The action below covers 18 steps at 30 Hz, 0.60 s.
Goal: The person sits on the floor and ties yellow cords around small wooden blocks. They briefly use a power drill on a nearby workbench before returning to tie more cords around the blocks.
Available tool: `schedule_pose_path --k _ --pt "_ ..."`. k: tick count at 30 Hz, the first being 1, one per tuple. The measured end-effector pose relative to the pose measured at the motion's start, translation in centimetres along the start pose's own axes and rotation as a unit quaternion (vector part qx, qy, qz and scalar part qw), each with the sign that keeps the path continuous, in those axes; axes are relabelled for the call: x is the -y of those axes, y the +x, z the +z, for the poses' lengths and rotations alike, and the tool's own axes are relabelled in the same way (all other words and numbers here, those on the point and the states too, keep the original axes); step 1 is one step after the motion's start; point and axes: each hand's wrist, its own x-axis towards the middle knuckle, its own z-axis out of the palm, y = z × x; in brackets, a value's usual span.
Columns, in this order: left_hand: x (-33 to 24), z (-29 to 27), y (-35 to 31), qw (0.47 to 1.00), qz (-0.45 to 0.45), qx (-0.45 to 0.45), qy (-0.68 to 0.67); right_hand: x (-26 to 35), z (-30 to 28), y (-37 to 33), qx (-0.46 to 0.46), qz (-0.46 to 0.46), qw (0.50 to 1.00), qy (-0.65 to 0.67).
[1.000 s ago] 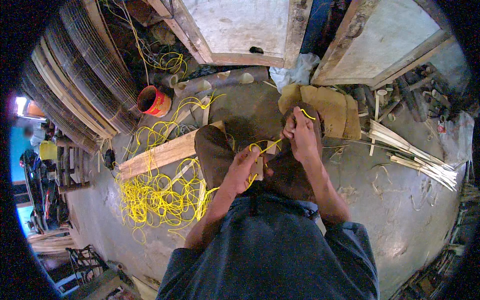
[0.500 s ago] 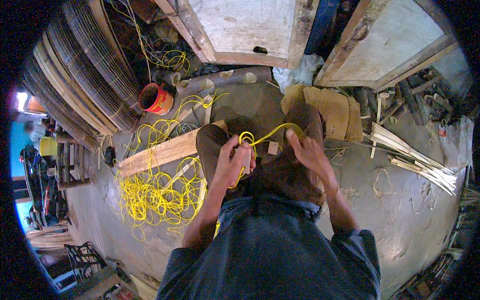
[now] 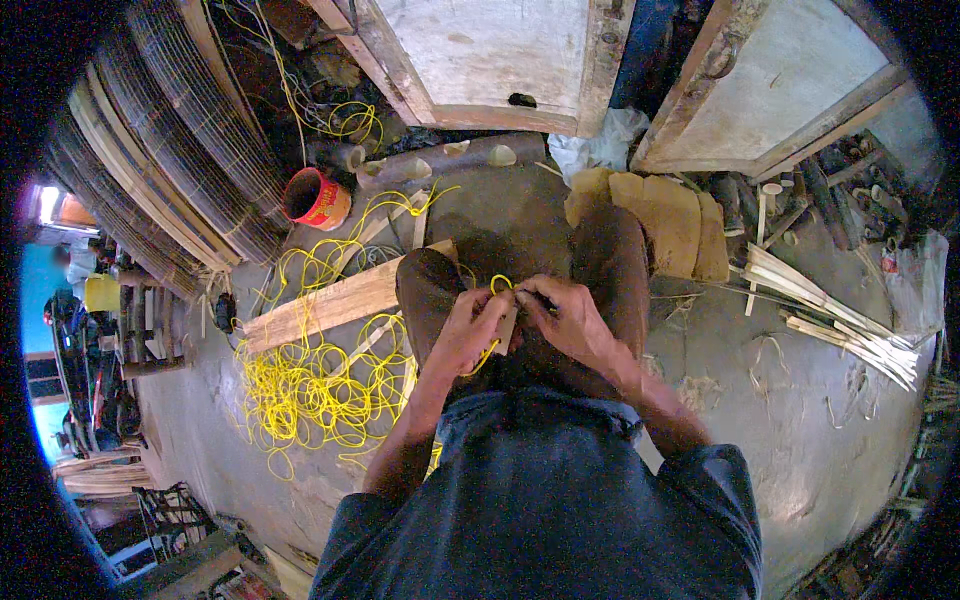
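Observation:
Over my lap, my left hand (image 3: 472, 330) is closed round a small pale wooden piece (image 3: 507, 328) and a yellow cord (image 3: 502, 282). The cord makes a small loop above the fingers, and another stretch of it shows below the hand. My right hand (image 3: 570, 318) has come close from the right, thumb and fingers pinched at the top end of the wooden piece, beside the loop. The cord between its fingertips is mostly hidden. On the floor to the left lies a large tangle of the same yellow cord (image 3: 300, 395).
A wooden plank (image 3: 340, 300) lies left of my knees. Beyond it are a red tub (image 3: 318, 200) and rolled slatted mats (image 3: 180, 130). Folded cardboard (image 3: 655, 225) lies beyond my right knee; pale wooden strips (image 3: 850, 320) are at right. Framed panels (image 3: 490, 60) stand at the back.
My right hand has moved left and in toward my left hand. The stretch of cord drawn out between the hands has become a small loop at the wooden piece.

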Motion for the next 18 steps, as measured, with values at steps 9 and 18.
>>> schedule_pose_path --k 9,18 --pt "0.9 1.0 0.2 0.995 0.082 0.009 -0.064 -3.6 3.7 -2.7 -0.079 0.315 0.892 0.314" --pt "1.1 2.4 1.8 0.960 0.244 -0.101 0.097 -0.3 2.1 -1.3 -0.129 0.392 0.651 0.637"
